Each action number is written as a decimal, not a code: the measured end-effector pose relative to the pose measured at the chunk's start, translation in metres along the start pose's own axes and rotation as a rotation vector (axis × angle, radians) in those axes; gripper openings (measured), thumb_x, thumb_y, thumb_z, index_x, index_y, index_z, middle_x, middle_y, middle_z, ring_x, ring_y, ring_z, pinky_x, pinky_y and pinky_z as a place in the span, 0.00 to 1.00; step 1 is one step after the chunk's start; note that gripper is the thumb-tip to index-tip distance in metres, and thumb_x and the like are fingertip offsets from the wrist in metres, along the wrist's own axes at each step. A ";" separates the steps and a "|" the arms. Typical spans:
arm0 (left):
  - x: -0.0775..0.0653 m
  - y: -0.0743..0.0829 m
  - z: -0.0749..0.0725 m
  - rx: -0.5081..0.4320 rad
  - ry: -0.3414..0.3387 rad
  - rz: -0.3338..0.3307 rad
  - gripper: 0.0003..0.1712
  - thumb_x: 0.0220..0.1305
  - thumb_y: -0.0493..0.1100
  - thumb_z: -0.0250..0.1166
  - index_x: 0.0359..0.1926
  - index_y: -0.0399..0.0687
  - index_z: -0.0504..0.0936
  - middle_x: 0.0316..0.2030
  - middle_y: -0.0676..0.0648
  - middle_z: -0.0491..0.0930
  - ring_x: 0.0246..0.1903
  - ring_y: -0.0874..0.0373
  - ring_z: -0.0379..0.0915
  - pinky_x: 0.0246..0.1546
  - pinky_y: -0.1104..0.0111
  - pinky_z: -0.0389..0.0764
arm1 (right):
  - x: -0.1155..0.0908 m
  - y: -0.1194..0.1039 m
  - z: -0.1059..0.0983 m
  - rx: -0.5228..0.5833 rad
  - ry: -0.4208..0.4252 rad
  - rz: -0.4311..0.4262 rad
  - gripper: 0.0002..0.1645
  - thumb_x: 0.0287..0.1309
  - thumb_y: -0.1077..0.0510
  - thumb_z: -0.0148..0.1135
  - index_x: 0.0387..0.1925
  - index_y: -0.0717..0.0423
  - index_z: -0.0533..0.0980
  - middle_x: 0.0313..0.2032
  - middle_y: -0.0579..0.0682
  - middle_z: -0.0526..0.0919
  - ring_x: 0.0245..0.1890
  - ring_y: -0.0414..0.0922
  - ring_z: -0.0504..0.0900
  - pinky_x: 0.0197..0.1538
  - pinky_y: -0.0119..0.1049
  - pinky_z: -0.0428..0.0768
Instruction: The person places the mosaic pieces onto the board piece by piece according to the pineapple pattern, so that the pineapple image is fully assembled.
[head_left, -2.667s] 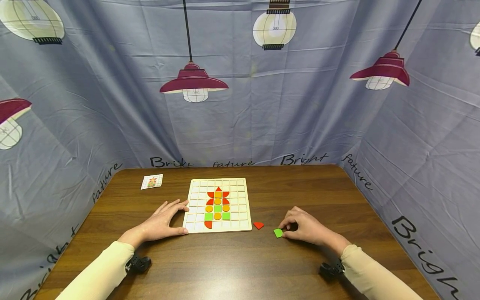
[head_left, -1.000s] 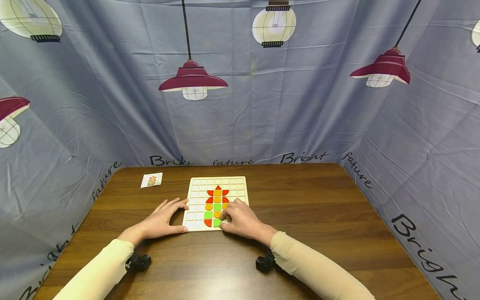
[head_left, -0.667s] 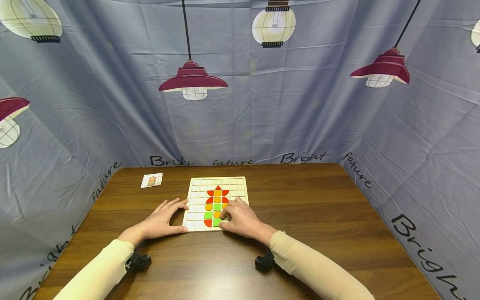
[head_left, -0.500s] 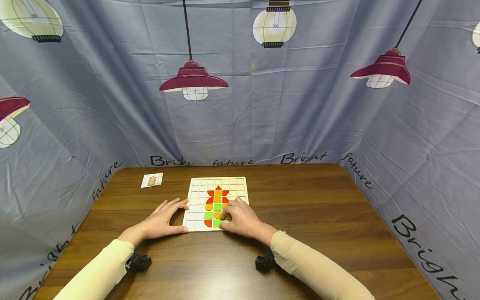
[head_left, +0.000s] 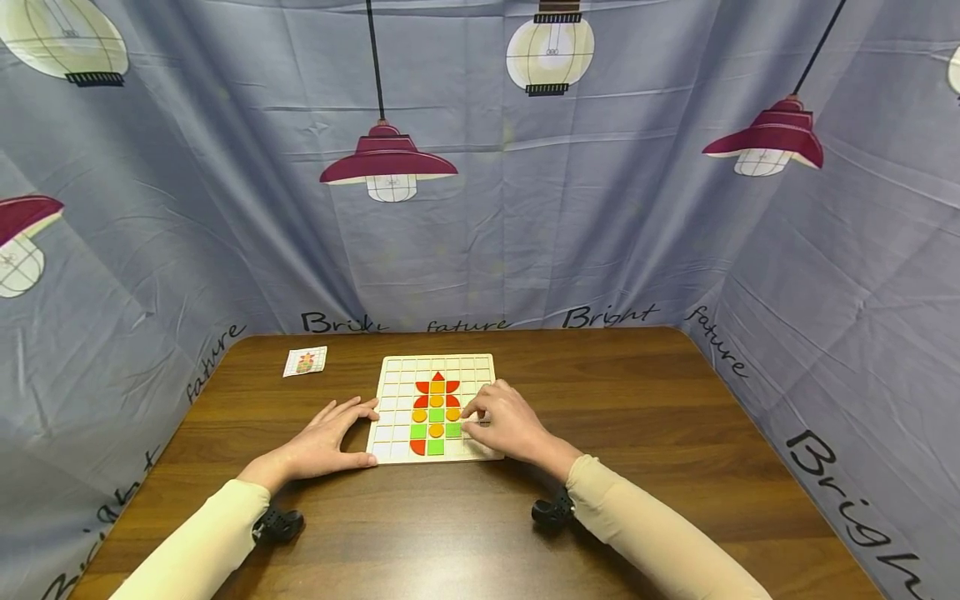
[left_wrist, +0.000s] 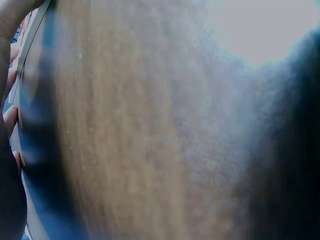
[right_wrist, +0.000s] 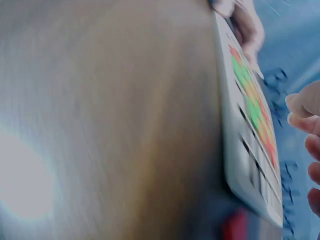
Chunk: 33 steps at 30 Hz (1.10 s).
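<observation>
In the head view my left hand (head_left: 322, 440) rests against the left edge of a cream grid board (head_left: 477, 454), thumb at the near corner and fingers spread farther up. My right hand (head_left: 512, 423) hovers over the board's right side, with no piece visible between thumb and forefinger. On the board, red, orange and green pieces form a figure. A green square (head_left: 436, 447) lies in its bottom row, beside a red quarter-circle (head_left: 417, 447). In the right wrist view, a blurred red piece (right_wrist: 235, 225) lies on the table by the board; my right hand or arm hides it in the head view.
A small card (head_left: 305, 361) printed with a similar figure lies at the back left of the brown wooden table (head_left: 600, 375). Around the table hangs a blue-grey curtain (head_left: 480, 250) with lamp prints.
My right hand took the green square from the table to the board's bottom row, let it go, and has drawn back to the right. My left hand has stayed in place.
</observation>
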<state>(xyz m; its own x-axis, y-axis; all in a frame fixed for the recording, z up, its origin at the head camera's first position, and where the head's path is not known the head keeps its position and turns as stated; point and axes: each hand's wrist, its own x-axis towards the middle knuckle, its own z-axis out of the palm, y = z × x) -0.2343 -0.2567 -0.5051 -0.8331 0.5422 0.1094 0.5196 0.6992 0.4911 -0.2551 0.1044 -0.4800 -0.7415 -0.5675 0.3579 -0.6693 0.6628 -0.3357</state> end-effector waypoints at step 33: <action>0.000 0.002 -0.001 0.001 0.000 0.004 0.39 0.58 0.68 0.71 0.62 0.52 0.74 0.75 0.43 0.63 0.75 0.36 0.52 0.73 0.36 0.43 | -0.052 0.071 -0.036 0.194 -0.291 -0.074 0.12 0.57 0.53 0.75 0.43 0.34 0.89 0.37 0.34 0.81 0.40 0.40 0.71 0.42 0.33 0.72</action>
<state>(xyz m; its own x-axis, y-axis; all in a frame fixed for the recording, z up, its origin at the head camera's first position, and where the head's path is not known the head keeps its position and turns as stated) -0.2335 -0.2556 -0.5035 -0.8311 0.5450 0.1111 0.5230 0.6977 0.4896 -0.2621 0.1988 -0.4910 -0.6541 -0.7444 0.1340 -0.6975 0.5251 -0.4876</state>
